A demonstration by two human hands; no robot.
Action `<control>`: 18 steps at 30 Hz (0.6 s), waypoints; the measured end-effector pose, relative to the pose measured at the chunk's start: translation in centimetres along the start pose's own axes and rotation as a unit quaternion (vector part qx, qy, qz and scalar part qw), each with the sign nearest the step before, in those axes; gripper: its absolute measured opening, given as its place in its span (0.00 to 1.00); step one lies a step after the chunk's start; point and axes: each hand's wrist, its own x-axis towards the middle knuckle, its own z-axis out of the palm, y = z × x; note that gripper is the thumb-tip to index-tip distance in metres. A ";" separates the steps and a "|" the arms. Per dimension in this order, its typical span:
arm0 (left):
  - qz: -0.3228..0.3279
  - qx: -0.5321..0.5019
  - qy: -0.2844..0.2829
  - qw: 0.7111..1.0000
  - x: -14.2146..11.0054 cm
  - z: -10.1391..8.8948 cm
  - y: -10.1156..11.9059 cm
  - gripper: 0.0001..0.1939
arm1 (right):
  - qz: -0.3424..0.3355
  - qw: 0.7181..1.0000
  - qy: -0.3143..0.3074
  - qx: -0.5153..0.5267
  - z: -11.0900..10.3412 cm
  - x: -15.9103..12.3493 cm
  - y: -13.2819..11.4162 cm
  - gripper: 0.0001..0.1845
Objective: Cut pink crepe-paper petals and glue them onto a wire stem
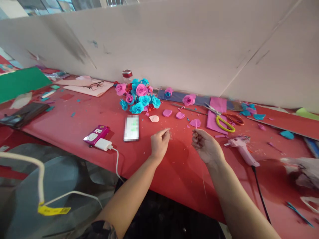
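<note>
My right hand [208, 146] is closed around a thin pink strip [196, 123] that sticks up above the fingertips. A fine pale strand hangs below that hand. My left hand [160, 144] is held apart from it, thumb and forefinger pinched together; whatever lies between them is too small to make out. Just beyond my right hand lies a pink paper petal [193, 122]. Two more pink petals, one of them a rounded petal [167, 113], and a pale pink petal [154, 118] lie behind my hands. To the right rests a pink glue gun [240, 147].
Blue and pink paper roses [139, 96] stand bunched at the back. Yellow-handled scissors [224, 123] lie near pink paper [218, 106]. A phone-like blurred rectangle [131, 128], a magenta device with a white plug [103, 144], and eyeglasses [96, 85] are leftward. A partition [161, 43] borders the red table.
</note>
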 end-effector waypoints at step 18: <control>-0.114 -0.178 -0.119 0.970 0.5 0.6 1.1 0.21 | -0.060 0.980 -0.118 -0.149 1.1 -1.5 2.0 0.13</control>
